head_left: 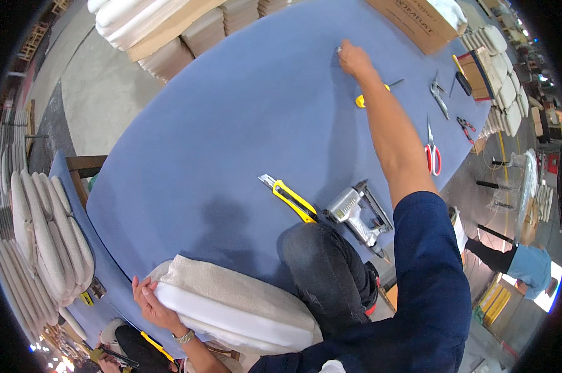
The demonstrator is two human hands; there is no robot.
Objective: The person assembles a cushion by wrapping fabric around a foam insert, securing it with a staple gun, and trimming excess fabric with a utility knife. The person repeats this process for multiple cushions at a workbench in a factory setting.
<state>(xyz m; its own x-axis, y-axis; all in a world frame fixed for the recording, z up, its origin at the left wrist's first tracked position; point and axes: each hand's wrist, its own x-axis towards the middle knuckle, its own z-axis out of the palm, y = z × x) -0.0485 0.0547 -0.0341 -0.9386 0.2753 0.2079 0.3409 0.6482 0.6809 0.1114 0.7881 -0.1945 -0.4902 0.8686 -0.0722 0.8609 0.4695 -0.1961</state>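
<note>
On my lap lies a seat cushion [225,311] with beige fabric over white padding. My left hand [158,306], a watch on its wrist, grips the cushion's left end. Far across the blue table [231,112], my right hand [354,60] is closed at the tabletop; a small pale bit shows at its fingertips, too small to name. Behind the right forearm lies a yellow-handled screwdriver [360,101]. A yellow utility knife [293,199] with its blade out and a silver staple gun [355,217] rest near my raised knee.
Red-handled scissors [431,155], a metal plier-like tool [439,98] and small red-handled cutters [465,127] lie along the right edge. A cardboard box [418,25] stands at the far right. Cushion stacks [51,230] rise on the left. Another person [529,267] is at the right.
</note>
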